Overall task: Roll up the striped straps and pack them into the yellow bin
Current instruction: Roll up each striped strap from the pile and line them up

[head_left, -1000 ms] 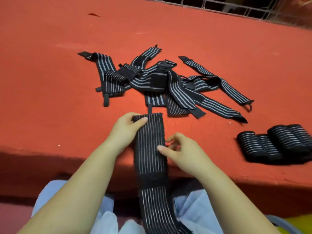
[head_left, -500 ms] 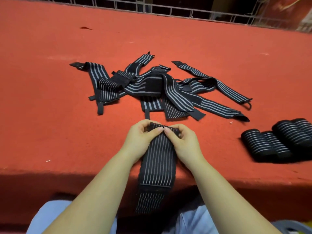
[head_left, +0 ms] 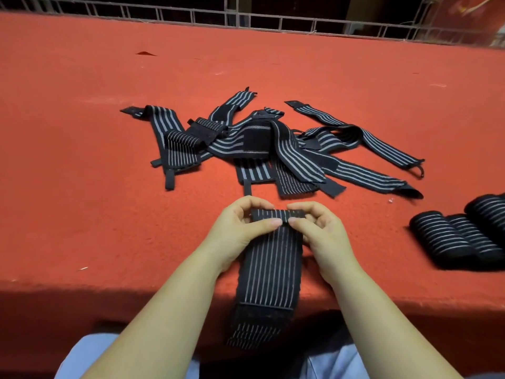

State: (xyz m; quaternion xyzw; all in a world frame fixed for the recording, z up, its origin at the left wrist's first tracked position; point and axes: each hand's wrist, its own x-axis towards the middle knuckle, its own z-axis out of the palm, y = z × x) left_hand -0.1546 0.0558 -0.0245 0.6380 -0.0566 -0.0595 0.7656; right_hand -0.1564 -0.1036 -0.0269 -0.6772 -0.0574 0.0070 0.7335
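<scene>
Striped strap [head_left: 269,265]: rolled far end pinched between left hand [head_left: 240,231] and right hand [head_left: 322,233] grips.

Red felt-covered table [head_left: 82,160] — grey metal railing [head_left: 246,19] behind, darkness beyond.

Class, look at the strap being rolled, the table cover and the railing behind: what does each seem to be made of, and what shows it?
Strap: probably woven elastic fabric, matt black with pale stripes; it drapes limply over the table edge.
Table cover: likely felt or carpet-like cloth, matt red with a fuzzy grain.
Railing: seemingly metal, thin straight grey bars.
</scene>
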